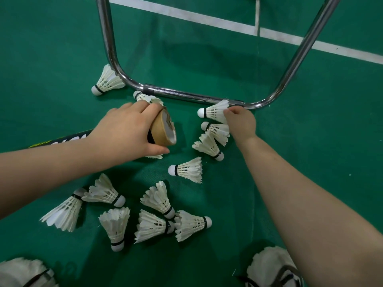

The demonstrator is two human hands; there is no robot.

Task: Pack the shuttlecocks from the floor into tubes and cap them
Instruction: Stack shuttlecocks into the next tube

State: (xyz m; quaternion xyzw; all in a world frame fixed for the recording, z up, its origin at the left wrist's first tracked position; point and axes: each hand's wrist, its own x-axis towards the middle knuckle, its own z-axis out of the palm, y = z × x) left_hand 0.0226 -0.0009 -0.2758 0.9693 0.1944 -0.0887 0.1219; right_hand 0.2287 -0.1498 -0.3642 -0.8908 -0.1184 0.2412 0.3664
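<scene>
Tube (pixel 162 131): black body, tan cardboard band at the mouth, pale lining inside. It lies tilted just in front of the chrome frame (pixel 186 95), with the open mouth facing right. White and yellow-green lettering runs along the body; the forearm covers most of it, so it cannot be read.

Left hand (pixel 126 129): fingers curled over the tube near the mouth, thumb beneath.

Shuttlecock (pixel 213 112): white feathers, white cork, black band. It sits against the frame's right bend, cork pointing left.

Right hand (pixel 241 123): fingertips pinch this shuttlecock's feather skirt. The grip appears to be thumb against forefinger, but the back of the hand hides the detail.

Loose shuttlecocks (pixel 188 169): same pattern, scattered on the green floor (pixel 207 59) on the near side of the frame. One more (pixel 107 81) rests at the frame's left bend.
</scene>
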